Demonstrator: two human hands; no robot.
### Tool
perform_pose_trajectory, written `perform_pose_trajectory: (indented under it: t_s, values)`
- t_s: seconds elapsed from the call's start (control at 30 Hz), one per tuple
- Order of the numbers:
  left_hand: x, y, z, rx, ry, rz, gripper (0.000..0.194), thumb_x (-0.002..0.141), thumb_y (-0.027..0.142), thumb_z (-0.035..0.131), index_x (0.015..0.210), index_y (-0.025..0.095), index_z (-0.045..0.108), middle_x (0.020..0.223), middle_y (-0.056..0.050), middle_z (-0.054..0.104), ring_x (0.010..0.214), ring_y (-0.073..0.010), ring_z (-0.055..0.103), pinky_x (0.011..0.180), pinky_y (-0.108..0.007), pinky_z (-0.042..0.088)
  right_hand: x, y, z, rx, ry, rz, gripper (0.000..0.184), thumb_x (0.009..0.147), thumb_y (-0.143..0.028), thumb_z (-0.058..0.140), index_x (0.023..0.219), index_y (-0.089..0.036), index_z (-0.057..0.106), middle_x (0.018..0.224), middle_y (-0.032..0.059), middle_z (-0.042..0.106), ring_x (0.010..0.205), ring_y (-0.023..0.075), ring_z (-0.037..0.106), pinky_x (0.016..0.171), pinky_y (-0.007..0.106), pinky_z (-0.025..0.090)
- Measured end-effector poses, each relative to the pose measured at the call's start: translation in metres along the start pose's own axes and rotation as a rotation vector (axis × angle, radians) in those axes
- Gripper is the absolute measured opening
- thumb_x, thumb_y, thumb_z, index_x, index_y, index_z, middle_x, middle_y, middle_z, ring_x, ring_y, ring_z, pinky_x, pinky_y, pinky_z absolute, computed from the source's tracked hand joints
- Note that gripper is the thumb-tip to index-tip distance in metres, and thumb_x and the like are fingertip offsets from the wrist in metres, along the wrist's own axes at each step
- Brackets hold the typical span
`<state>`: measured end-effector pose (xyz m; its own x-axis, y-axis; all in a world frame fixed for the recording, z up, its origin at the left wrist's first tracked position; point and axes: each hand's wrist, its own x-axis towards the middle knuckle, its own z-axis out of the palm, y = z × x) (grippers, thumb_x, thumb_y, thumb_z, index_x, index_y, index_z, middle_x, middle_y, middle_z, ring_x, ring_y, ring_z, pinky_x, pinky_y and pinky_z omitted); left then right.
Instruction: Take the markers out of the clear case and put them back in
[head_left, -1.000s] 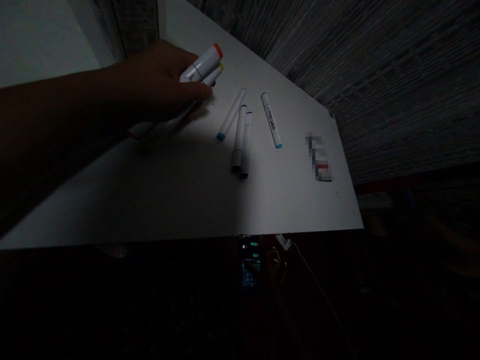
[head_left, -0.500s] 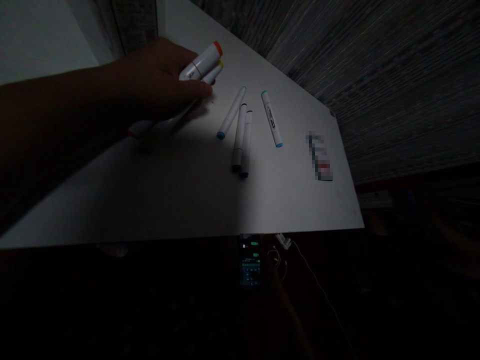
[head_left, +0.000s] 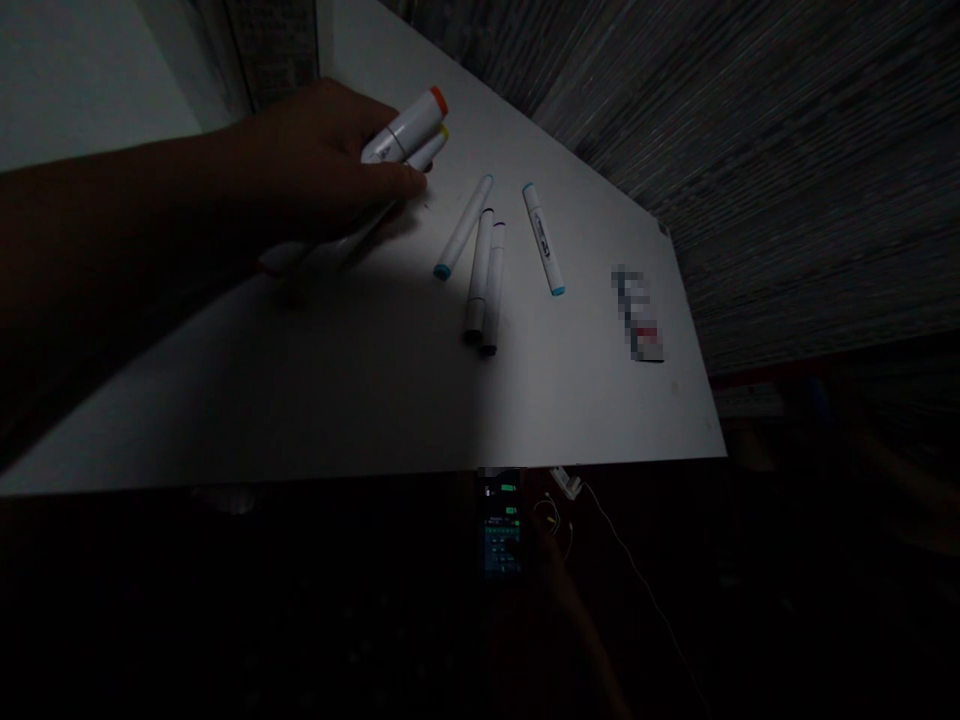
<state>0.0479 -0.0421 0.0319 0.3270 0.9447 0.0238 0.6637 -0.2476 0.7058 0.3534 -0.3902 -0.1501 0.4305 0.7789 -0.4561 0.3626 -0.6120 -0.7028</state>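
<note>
My left hand (head_left: 341, 160) is closed round a bunch of white markers above the table's left part. An orange-capped marker (head_left: 409, 125) and a yellow-capped marker (head_left: 429, 148) stick out past my thumb; the rest is hidden by the hand and shadow. To its right lie a blue-capped marker (head_left: 463, 228), two dark-capped markers (head_left: 481, 270) side by side, and another blue-tipped marker (head_left: 543, 240) set apart. Below the table edge, my right hand (head_left: 551, 565) is dimly visible gripping a lit phone (head_left: 501, 548), its thumb over the screen's keypad.
The white table (head_left: 600, 400) ends at a front edge above a dark floor. A blurred-out flat item (head_left: 639, 315) lies near its right end. A white plug (head_left: 566, 483) and a thin cable (head_left: 637, 565) are below the edge. A grey textured surface (head_left: 750, 200) borders the table's far side.
Both hands keep almost the same place and grip. On the phone, the thumb has shifted slightly and the keypad looks brighter. The markers on the table have not moved.
</note>
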Motion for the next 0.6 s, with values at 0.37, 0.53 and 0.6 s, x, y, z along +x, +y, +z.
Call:
perform_pose_trajectory:
  t_s: [0.37,0.53,0.6]
  values:
    - [0.0037,-0.0054,0.0040,0.041,0.012,0.020,0.024,0.078,0.029,0.051,0.083,0.006,0.058,0.058,0.004,0.041,0.049,-0.0031,0.036,0.063,-0.023,0.035,-0.0009,0.0049,0.0057,0.000,0.003,-0.006,0.032,0.088,-0.034,0.052,0.114,-0.015,0.053,0.113,0.0079,0.055,0.097,0.0190,0.056,0.082,0.039,0.049]
    - [0.0019,-0.0012,0.0032,0.037,0.004,-0.001,0.023,0.078,0.025,0.050,0.087,0.007,0.059,0.059,0.005,0.041,0.050,-0.0033,0.035,0.064,-0.022,0.034,-0.0006,0.0082,0.0006,0.004,-0.009,0.008,0.031,0.088,-0.033,0.051,0.113,-0.016,0.053,0.114,0.0079,0.054,0.097,0.0184,0.056,0.082,0.038,0.049]
    - [0.0009,-0.0006,0.0029,0.012,0.004,-0.004,0.023,0.078,0.025,0.050,0.089,0.007,0.060,0.058,0.005,0.040,0.049,-0.0031,0.034,0.063,-0.022,0.034,-0.0004,0.0097,-0.0022,0.009,-0.011,0.012,0.032,0.088,-0.033,0.052,0.114,-0.015,0.053,0.115,0.0079,0.054,0.097,0.0187,0.056,0.082,0.038,0.049]
